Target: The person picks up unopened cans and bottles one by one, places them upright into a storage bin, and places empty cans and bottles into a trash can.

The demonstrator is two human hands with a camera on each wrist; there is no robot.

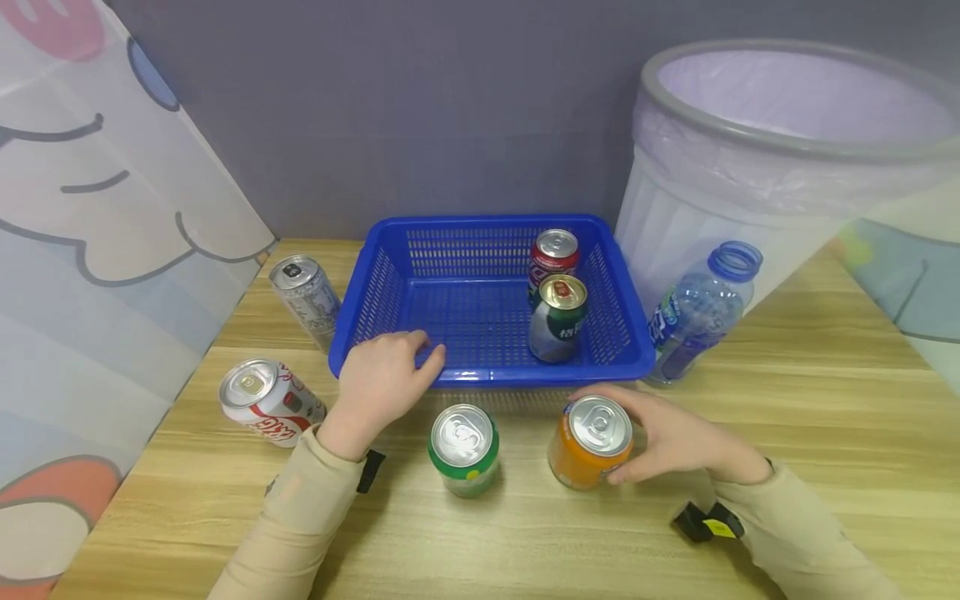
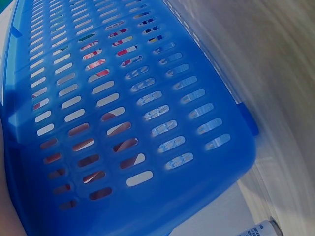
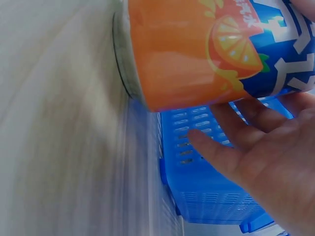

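My right hand (image 1: 675,437) holds an orange soda can (image 1: 581,458) near its top, thumb on the near side and fingers behind. In the right wrist view the can (image 3: 182,54) shows an orange-slice print beside the fingers (image 3: 226,128). My left hand (image 1: 382,383) grips the front left rim of a blue plastic basket (image 1: 491,377); through the slots of its wall (image 2: 211,172) skin shows in the left wrist view. Between the hands stands a green soda can (image 1: 463,454). Inside the basket, on the right, stand a red can (image 1: 555,250) and a dark green can (image 1: 558,325).
Left of the basket are a silver can (image 1: 307,296) and a white and red can (image 1: 273,404). An uncapped clear bottle (image 1: 701,312) stands by the basket's right side. Behind it rises a large lined bin (image 1: 675,200). A grey partition (image 1: 375,108) closes off the back.
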